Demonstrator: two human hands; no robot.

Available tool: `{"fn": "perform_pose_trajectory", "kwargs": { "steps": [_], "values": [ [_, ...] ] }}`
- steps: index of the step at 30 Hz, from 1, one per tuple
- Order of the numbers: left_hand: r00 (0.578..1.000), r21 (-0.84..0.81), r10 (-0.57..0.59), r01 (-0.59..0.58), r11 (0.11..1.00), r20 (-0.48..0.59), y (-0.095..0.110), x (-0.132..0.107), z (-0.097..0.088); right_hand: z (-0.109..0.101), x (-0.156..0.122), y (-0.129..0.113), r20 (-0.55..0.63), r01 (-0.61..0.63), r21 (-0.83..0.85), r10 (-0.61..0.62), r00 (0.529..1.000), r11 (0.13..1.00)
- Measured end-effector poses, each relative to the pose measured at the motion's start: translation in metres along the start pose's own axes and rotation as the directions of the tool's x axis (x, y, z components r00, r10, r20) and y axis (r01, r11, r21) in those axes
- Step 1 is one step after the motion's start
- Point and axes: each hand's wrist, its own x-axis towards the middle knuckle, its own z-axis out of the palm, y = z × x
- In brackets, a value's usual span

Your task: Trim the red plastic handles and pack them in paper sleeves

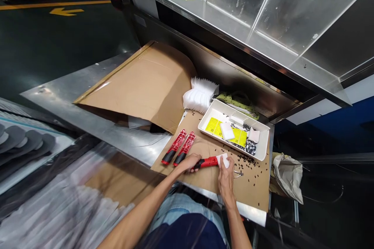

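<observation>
Left hand: the left hand (188,162) is closed around the near part of a red handle (206,162), fingers pressed together and curled beneath it. The grip appears intended to steady the piece.

Right hand: the right hand (225,175) pinches a white pad (222,160) between thumb and fingers, against the far end of the red handle. The pad hides the fingertips, so their exact contact cannot be confirmed.

Handle position: held between both hands, just above the front part of a cardboard sheet (222,188), which appears laid down to cushion the work.

Loose handles: two red handles (174,147) lie side by side left of the hands, black ends toward the person, apparently lined up for easy reach.

Tray: a white tray (209,114) sits at the rear of the sheet, holding yellow cards (213,126), white pads (227,131) and black bits, seemingly to keep supplies together.

Sheet: loose black pieces (248,165) are scattered right of the hands; a small metal clip (238,174) lies just beside the right hand.

Surroundings: a stack of white sheets (198,97) stands behind the tray on a steel shelf (87,114), beside a large cardboard flap (140,85). A crumpled paper bag (288,177) lies to the right.
</observation>
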Motion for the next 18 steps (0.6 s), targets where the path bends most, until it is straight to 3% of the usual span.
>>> {"fn": "perform_pose_trajectory", "kwargs": {
  "steps": [5, 10, 14, 18],
  "values": [
    [0.987, 0.147, 0.16, -0.158, 0.976, 0.001, 0.0, -0.007, -0.003, -0.006, 0.013, -0.001, 0.027, -0.122, 0.131, 0.119, 0.993, 0.984],
    [0.927, 0.252, 0.349, -0.374, 0.892, 0.139, -0.001, -0.016, -0.01, -0.048, 0.019, 0.017, 0.086, -0.26, 0.243, 0.247, 0.965, 0.934],
    [0.871, 0.322, 0.437, -0.49, 0.81, 0.226, 0.005, -0.007, -0.02, -0.086, -0.002, 0.027, 0.21, -0.286, 0.296, 0.23, 0.95, 0.911],
    [0.819, 0.371, 0.54, -0.57, 0.733, 0.194, 0.012, 0.005, -0.023, -0.103, -0.003, 0.024, 0.282, -0.269, 0.224, 0.202, 0.938, 0.937]
  ]
}}
